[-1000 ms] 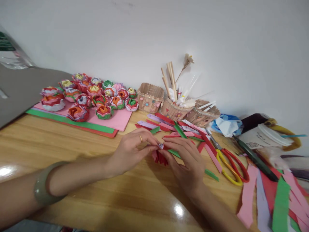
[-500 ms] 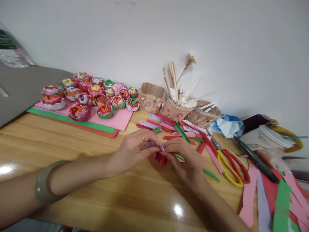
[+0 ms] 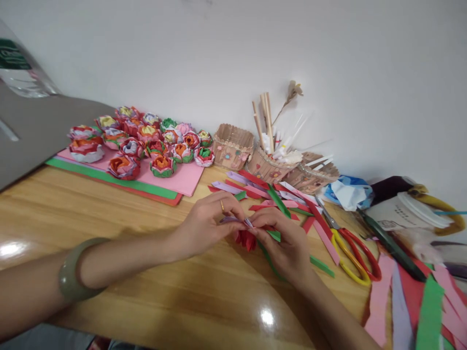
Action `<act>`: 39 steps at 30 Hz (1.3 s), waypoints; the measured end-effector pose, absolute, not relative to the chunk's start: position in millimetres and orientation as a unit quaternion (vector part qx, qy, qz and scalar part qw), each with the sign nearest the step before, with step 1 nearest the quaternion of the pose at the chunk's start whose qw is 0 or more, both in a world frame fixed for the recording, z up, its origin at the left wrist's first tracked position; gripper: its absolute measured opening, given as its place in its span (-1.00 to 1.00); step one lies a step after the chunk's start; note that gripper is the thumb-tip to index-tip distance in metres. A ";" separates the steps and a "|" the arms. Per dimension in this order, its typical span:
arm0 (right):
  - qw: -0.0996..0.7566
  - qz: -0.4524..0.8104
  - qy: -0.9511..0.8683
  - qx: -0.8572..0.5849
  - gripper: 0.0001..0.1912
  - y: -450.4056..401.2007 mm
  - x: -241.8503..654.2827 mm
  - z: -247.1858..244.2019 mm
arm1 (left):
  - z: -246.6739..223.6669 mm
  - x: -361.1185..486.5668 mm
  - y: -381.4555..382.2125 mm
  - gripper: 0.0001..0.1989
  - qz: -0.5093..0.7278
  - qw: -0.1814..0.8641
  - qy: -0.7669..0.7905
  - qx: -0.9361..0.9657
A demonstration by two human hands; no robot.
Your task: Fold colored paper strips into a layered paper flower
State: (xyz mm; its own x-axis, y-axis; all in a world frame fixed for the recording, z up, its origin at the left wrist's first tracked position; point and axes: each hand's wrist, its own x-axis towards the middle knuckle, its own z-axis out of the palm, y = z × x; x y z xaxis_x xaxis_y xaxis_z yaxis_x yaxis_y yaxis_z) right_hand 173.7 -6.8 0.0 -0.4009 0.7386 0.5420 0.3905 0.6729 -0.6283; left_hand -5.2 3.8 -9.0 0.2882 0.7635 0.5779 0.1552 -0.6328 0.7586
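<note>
Near the middle of the wooden table (image 3: 146,287), my left hand (image 3: 209,223) pinches a folded lilac paper strip (image 3: 229,220) between thumb and fingers. My right hand (image 3: 284,238) meets it fingertip to fingertip, closed on the strip's other end. A red paper piece with ruffled edges (image 3: 246,240) hangs just below the fingertips; how it is joined to the strip is hidden. Green paper (image 3: 274,236) shows beside my right hand's fingers. Folded strips in red, pink, lilac and green (image 3: 279,199) lie behind both hands.
Paper flowers (image 3: 163,166) stand on stacked coloured sheets (image 3: 182,181) at the back left. Decorated baskets (image 3: 233,146) line the wall, one holding sticks. Right of my hands lie scissors (image 3: 350,253), a dark green tool (image 3: 392,248), a white tub (image 3: 406,211) and paper strips (image 3: 430,301).
The view has shifted slightly, moving the table items to the right. More green paper shows by my right hand. Both hands keep their pinch on the lilac strip.
</note>
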 end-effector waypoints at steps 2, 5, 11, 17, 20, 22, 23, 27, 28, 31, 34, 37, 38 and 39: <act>0.432 0.229 -0.799 -0.351 -0.94 -7.9 172.7 0.8 | -6.6 -5.4 3.7 -0.93 0.501 0.344 0.306 0.733; 0.455 0.286 -0.755 -0.375 -0.87 -10.9 169.4 4.0 | -3.0 -5.4 3.7 -0.91 0.462 0.470 0.313 0.684; 0.426 0.498 -0.637 -0.406 -0.81 -11.4 166.4 6.7 | -1.8 -4.8 8.7 -0.85 0.360 0.720 0.305 0.510; 0.381 0.586 -0.587 -0.408 -0.85 -6.2 171.3 0.7 | -3.4 -4.7 14.4 -0.91 0.341 0.729 0.345 0.483; 0.372 0.574 -0.601 -0.413 -0.86 -5.3 172.1 -1.0 | -4.1 -4.9 15.2 -0.92 0.329 0.725 0.351 0.492; 0.370 0.541 -0.628 -0.420 -0.87 -5.7 171.7 -0.8 | -3.7 -4.8 15.2 -0.92 0.331 0.715 0.357 0.502; 0.372 0.512 -0.647 -0.426 -0.87 -6.2 171.3 -0.3 | -3.2 -4.7 15.0 -0.92 0.334 0.707 0.361 0.509; 0.371 0.344 -0.738 -0.446 -0.89 -9.1 169.5 1.5 | -0.8 -4.6 12.0 -0.92 0.339 0.662 0.392 0.542; 0.370 0.300 -0.759 -0.445 -0.90 -9.9 169.3 1.0 | -0.7 -4.7 10.8 -0.93 0.337 0.650 0.401 0.551; 0.366 0.158 -0.814 -0.423 -0.92 -12.2 169.9 -4.3 | -1.8 -5.2 7.1 -0.97 0.340 0.597 0.417 0.595; 0.366 0.024 -0.844 -0.392 -0.93 -14.2 171.5 -10.9 | -3.8 -5.3 6.3 -0.96 0.377 0.511 0.412 0.653; 0.376 -0.005 -0.840 -0.391 -0.92 -14.6 172.0 -11.5 | -5.2 -4.7 9.9 -0.98 0.367 0.539 0.416 0.634; 0.375 0.020 -0.836 -0.400 -0.92 -14.1 171.8 -10.1 | -5.7 -4.5 11.6 -0.96 0.351 0.573 0.420 0.610; 0.373 0.059 -0.829 -0.413 -0.92 -13.2 171.5 -8.3 | -6.1 -4.4 13.3 -0.94 0.334 0.603 0.416 0.593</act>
